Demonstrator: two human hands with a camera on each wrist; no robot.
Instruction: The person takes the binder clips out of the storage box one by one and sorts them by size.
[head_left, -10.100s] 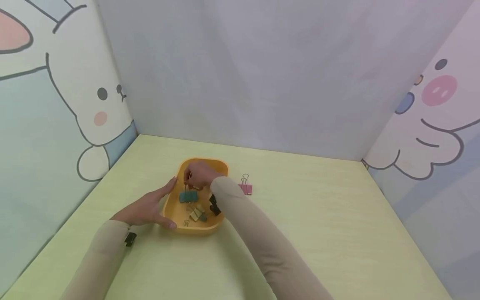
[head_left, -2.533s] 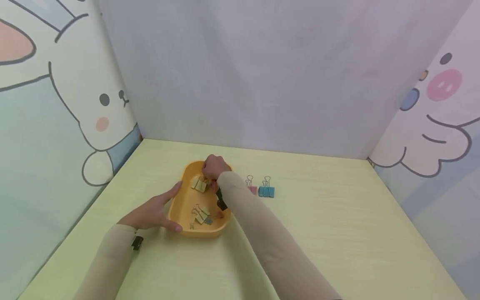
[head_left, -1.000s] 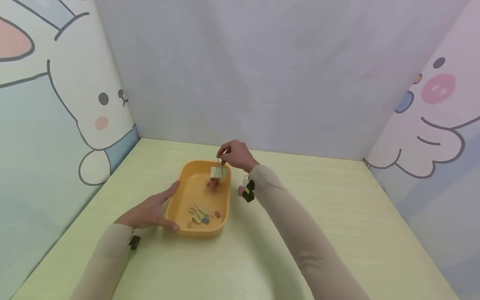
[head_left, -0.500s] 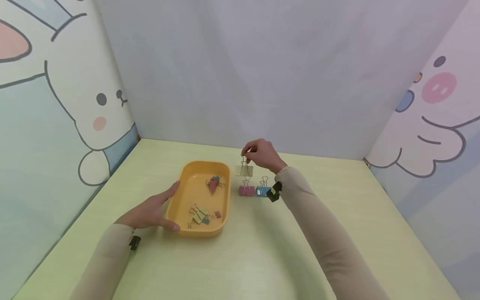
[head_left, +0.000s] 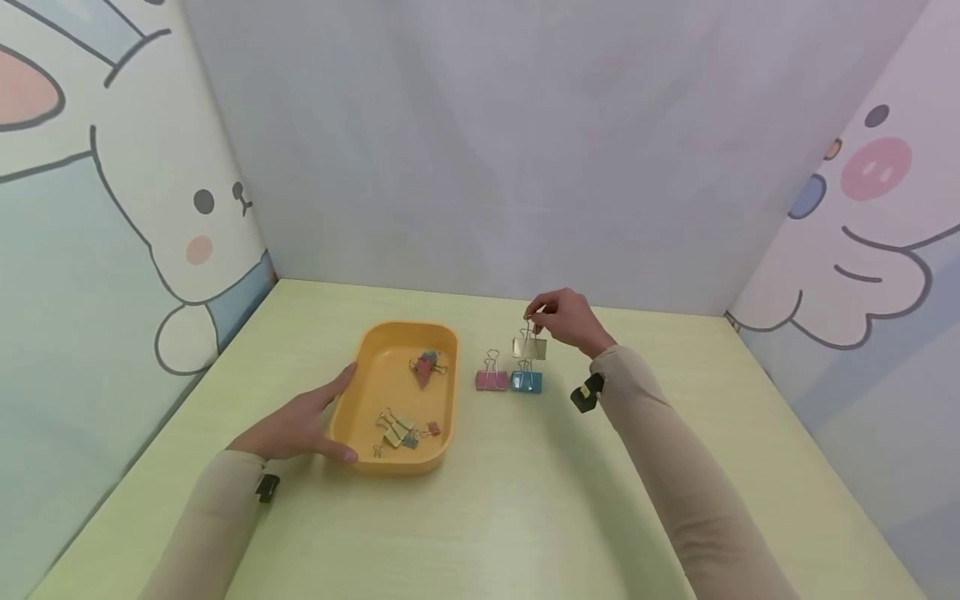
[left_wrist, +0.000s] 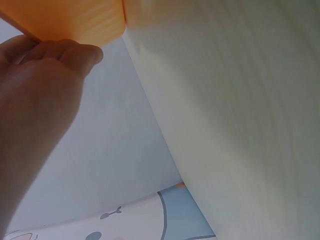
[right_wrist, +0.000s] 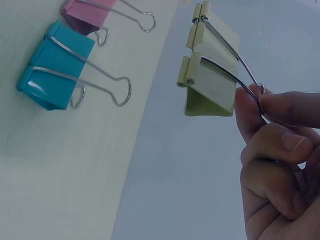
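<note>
A pale yellow binder clip (head_left: 529, 348) hangs from my right hand (head_left: 566, 321), which pinches its wire handles between thumb and fingertips. In the right wrist view, the yellow clip (right_wrist: 215, 75) is off the table with its handles together. Below it in the head view stands a blue binder clip (head_left: 527, 382), beside a pink binder clip (head_left: 491, 381) on its left; both have their handles up. My left hand (head_left: 296, 417) spreads along the left side of an orange tray (head_left: 396, 467), thumb at the near corner. Its fingers touch the tray wall (left_wrist: 95, 22) in the left wrist view.
Inside the tray, a red and blue cluster of clips (head_left: 425, 367) lies at the far right. Yellow clips (head_left: 396, 432), a small blue clip (head_left: 410, 442) and a small pink clip (head_left: 433, 428) lie nearer. A grey wall (head_left: 510, 167) rises behind the table.
The blue clip went from the tray to the table, right of the pink one. My right hand then lifted the yellow clip out and carried it rightward. The left hand stayed at the tray.
</note>
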